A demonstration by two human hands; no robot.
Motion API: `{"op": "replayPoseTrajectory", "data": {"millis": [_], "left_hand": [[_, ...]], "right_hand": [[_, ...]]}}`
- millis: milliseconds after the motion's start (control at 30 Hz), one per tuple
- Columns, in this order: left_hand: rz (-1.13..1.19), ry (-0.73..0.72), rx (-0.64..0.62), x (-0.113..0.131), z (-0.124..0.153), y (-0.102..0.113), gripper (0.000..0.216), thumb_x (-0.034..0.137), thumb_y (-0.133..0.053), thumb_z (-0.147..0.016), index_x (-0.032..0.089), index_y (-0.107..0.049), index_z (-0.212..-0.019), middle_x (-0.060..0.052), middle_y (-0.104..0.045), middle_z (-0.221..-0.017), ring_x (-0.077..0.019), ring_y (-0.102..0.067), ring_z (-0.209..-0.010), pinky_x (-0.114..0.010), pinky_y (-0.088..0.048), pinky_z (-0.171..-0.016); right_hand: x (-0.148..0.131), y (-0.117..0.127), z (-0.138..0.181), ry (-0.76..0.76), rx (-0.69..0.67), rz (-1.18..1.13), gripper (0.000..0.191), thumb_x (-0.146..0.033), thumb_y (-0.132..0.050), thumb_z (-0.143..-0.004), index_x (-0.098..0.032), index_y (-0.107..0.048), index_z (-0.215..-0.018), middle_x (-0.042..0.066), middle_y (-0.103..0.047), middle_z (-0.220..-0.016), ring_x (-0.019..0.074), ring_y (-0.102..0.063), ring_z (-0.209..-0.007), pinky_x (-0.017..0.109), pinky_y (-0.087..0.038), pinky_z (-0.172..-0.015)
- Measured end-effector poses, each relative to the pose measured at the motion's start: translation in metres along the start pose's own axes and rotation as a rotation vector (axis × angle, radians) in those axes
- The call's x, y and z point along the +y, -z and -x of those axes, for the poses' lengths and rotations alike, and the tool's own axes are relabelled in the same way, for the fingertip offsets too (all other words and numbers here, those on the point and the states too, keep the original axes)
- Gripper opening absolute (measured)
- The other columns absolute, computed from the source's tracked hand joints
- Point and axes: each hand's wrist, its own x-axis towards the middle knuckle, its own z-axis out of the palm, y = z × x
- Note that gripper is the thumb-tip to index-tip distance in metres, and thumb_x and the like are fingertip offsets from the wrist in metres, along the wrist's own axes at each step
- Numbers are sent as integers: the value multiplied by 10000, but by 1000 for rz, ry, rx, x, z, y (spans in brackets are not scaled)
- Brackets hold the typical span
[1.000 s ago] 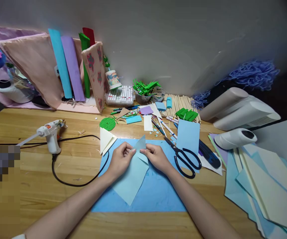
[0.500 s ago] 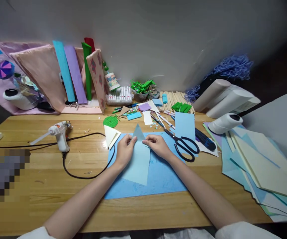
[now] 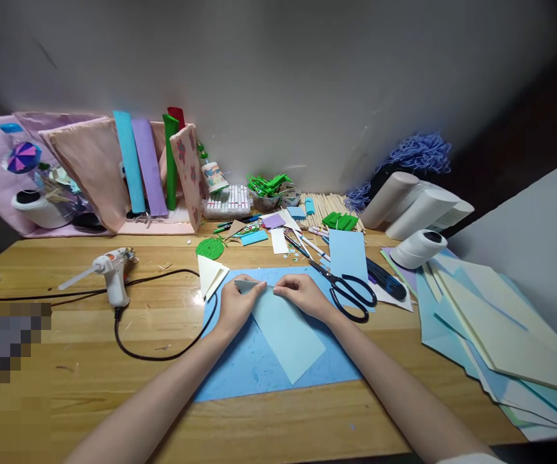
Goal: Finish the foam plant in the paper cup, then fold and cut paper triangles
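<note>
A sheet of pale blue paper (image 3: 290, 341) hangs between my hands, its far edge folded over and one corner pointing toward me. My left hand (image 3: 239, 306) pinches that folded edge near its left end, thumb on top. Close beside it, my right hand (image 3: 304, 296) grips the same edge between thumb and fingers. Beneath lies a larger blue sheet (image 3: 230, 377) on the wooden table. Black-handled scissors (image 3: 350, 293) rest right of my right hand, partly over a light blue rectangle of paper (image 3: 348, 251). A folded cream paper triangle (image 3: 210, 277) sits left of my left hand.
A glue gun (image 3: 115, 277) with a looping black cord stands at left. Stacked coloured paper (image 3: 514, 328) and a white thread spool (image 3: 418, 248) occupy the right. Markers (image 3: 227, 201), wooden sticks (image 3: 329, 209) and a pink fabric-covered organiser (image 3: 82, 171) line the back.
The pale blue paper has turned: its pointed tip faced away before, and now a folded edge lies across the far side. Both hands still hold it. The camera view has tilted slightly up.
</note>
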Motion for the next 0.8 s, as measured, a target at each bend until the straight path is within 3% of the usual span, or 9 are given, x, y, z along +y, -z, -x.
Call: {"op": "replayPoseTrajectory", "data": {"millis": [167,367,533,700,800], "left_hand": [[42,7,-6,-2,1,0,282,415,-633,-681,135,-634,-657,-31,-624,-650,-164,-557,-644,-243,-405,-576],[72,47,-72,-5,0,3,355,462,-552,-740,123,-656,-736,-37,-651,-700,-163,-572,-665,-255,-438,-615],[43,146,-256,-3,-5,13,372,473,-605,-674,114,-682,-731,-38,-641,-615,-173,-583,-568,-277,-471,-529],[-46,160,-365,3,-8,23,235,359,-690,-605,127,-654,-621,-28,-626,-575,-138,-555,-507,-241,-448,-499],[-103,109,-588,8,-5,25,189,333,-669,-641,146,-652,-666,-16,-636,-611,-136,-570,-550,-217,-426,-509]], "right_hand": [[0,6,5,-15,-1,-25,208,-328,-559,-764,-141,-648,-766,37,-652,-760,154,-564,-715,260,-420,-657],[4,14,8,-89,48,-89,252,-383,-603,-710,-132,-597,-699,9,-597,-637,124,-526,-584,227,-394,-535],[4,28,10,-45,-47,-9,229,-342,-558,-754,-131,-643,-731,23,-623,-700,126,-535,-639,229,-388,-584],[6,33,13,-64,-75,35,212,-328,-599,-723,-125,-659,-719,14,-614,-632,121,-522,-584,226,-377,-556],[1,28,15,-35,-128,34,205,-324,-599,-728,-132,-668,-736,28,-640,-678,137,-553,-632,234,-404,-588]]}}
